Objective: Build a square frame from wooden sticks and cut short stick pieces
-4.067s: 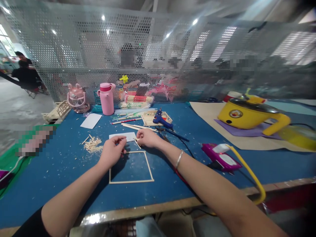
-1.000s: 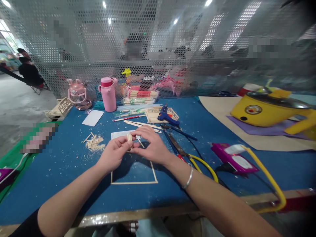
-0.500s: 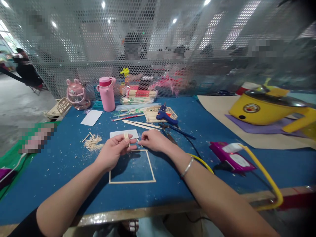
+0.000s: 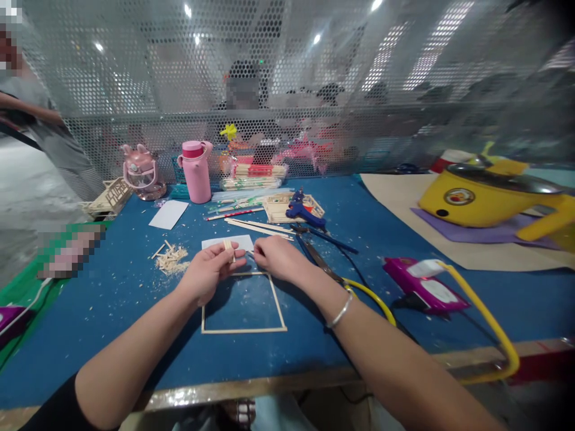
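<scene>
My left hand (image 4: 206,272) is closed on a small bundle of short wooden sticks (image 4: 229,246), held between thumb and fingers above the table. Beside it, my right hand (image 4: 279,256) is pinched, its fingertips close to the left fingers. Something thin and pale shows at those fingertips, too small to make out. Below both hands lies a square frame of thin wooden sticks (image 4: 245,330), its upper left part hidden by my left hand. A white paper (image 4: 213,243) lies just behind the hands.
A pile of stick scraps (image 4: 171,258) lies left. Behind are long sticks (image 4: 258,227), a blue glue gun (image 4: 305,212), a pink bottle (image 4: 197,176) and a clear-bodied jug (image 4: 146,173). Yellow-handled pliers (image 4: 371,296), a purple power strip (image 4: 424,287) and a yellow pot (image 4: 480,194) are right.
My right hand has shifted slightly, and its fingers are more curled together. My left hand still holds the sticks. A standing person has come into view at the far left.
</scene>
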`<control>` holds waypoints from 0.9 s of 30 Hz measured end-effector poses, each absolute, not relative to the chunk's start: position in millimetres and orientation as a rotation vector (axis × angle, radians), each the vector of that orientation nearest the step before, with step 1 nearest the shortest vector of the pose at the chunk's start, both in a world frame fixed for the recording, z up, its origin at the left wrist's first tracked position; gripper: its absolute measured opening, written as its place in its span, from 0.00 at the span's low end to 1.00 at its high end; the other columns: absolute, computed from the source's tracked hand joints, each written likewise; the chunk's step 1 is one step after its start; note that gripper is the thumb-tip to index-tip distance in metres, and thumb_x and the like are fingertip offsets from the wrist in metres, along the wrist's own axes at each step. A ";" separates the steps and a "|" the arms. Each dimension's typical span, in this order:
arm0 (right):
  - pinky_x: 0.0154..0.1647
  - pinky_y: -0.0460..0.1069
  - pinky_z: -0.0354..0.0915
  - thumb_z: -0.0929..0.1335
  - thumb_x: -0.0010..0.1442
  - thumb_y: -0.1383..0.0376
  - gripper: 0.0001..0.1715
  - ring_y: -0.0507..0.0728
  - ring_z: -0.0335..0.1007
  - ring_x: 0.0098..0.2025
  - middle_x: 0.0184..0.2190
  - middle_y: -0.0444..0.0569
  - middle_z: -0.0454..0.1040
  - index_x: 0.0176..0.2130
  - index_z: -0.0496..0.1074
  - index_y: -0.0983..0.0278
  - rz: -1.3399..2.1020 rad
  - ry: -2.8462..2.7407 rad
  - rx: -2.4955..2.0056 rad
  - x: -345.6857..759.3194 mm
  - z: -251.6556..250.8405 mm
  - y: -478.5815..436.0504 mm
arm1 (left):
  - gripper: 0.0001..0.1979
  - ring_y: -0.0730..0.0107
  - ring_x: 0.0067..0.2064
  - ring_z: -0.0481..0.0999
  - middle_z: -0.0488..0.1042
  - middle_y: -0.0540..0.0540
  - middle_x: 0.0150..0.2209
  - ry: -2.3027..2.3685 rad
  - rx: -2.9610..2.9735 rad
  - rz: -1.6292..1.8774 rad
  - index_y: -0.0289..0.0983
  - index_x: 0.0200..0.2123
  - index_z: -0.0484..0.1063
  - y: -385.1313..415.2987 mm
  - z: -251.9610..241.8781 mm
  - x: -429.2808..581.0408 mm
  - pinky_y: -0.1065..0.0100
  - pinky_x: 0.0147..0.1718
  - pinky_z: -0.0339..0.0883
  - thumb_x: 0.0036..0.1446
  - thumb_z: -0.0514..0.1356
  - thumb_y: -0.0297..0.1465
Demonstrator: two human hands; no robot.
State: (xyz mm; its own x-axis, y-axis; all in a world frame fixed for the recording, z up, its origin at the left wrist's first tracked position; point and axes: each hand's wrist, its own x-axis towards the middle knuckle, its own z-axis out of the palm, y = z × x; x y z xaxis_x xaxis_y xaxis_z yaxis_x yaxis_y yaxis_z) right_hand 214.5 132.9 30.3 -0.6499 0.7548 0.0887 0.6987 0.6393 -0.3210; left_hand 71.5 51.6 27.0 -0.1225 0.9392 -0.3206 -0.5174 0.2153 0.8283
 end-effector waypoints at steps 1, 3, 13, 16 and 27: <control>0.25 0.45 0.56 0.63 0.52 0.71 0.07 0.52 0.66 0.24 0.21 0.48 0.72 0.26 0.70 0.66 0.423 -2.620 -1.166 215.4 31.5 133.0 | 0.04 0.75 0.29 0.78 0.78 0.45 0.30 1.082 0.507 1.341 0.32 0.34 0.72 51.9 26.9 71.1 0.76 0.34 0.70 0.56 0.57 0.22; 0.23 0.43 0.56 0.62 0.54 0.71 0.09 0.49 0.62 0.22 0.21 0.42 0.69 0.35 0.69 0.66 0.631 -2.492 -1.095 215.3 32.4 133.1 | 0.04 0.75 0.29 0.78 0.78 0.45 0.30 1.088 0.501 1.332 0.31 0.33 0.72 52.3 26.4 70.5 0.76 0.34 0.71 0.56 0.57 0.22; 0.21 0.43 0.60 0.67 0.49 0.68 0.20 0.45 0.62 0.20 0.24 0.38 0.66 0.44 0.66 0.65 1.672 -1.692 -0.756 213.1 31.6 126.9 | 0.03 0.75 0.30 0.78 0.78 0.43 0.31 1.032 0.538 1.280 0.31 0.34 0.72 51.4 20.5 68.4 0.74 0.36 0.70 0.55 0.59 0.24; 0.20 0.42 0.59 0.68 0.49 0.67 0.12 0.45 0.62 0.19 0.22 0.39 0.67 0.36 0.66 0.66 1.730 -1.641 -0.737 215.6 31.6 128.5 | 0.03 0.76 0.29 0.77 0.78 0.45 0.30 1.028 0.531 1.278 0.32 0.33 0.72 50.5 20.9 68.7 0.74 0.36 0.70 0.54 0.60 0.24; 0.14 0.40 0.57 0.68 0.52 0.68 0.26 0.43 0.59 0.15 0.22 0.36 0.64 0.51 0.63 0.60 2.029 -1.518 -0.616 217.7 37.6 120.8 | 0.04 0.75 0.30 0.77 0.78 0.44 0.31 0.997 0.566 1.277 0.31 0.34 0.73 50.5 18.3 69.5 0.73 0.38 0.69 0.54 0.60 0.24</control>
State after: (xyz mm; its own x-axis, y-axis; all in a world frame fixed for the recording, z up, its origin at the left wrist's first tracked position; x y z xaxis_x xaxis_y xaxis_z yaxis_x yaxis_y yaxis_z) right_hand 217.7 120.8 37.6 -0.7570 0.6518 -0.0459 -0.1401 -0.2305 -0.9629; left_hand 69.5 50.5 18.3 -0.0205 0.9556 -0.2940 -0.5171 0.2416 0.8211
